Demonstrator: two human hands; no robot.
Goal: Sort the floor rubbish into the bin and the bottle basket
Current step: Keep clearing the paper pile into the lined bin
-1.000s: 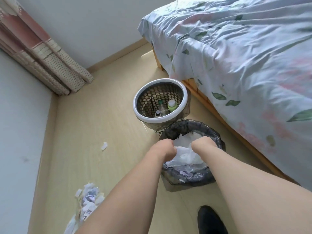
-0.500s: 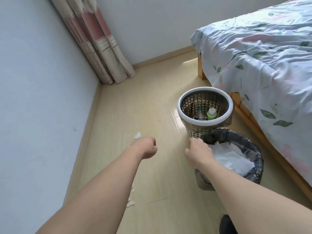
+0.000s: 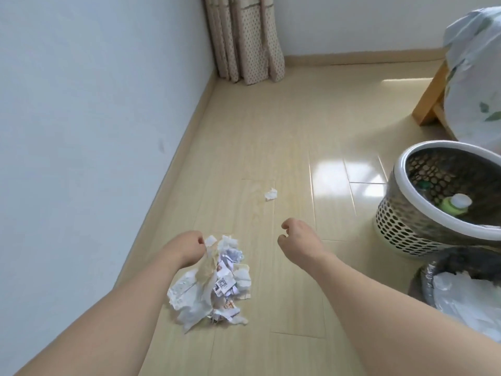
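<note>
Left hand: fingers curled at the top edge of the paper pile; whether it grips paper, cannot tell.
Right hand: loosely curled, holding nothing, above bare floor.
Stray scrap: beyond both hands.
Bottle basket: right, green bottle inside.
Bin: black-lined, just beside the basket.
Curtain: far corner.

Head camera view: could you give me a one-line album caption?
Left hand reaches the paper pile, right hand hovers empty; basket and bin wait alongside.

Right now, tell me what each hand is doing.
Left hand: fingers curled at the top of the paper pile; whether it grips any cannot be told.
Right hand: loosely curled, holding nothing.
</note>
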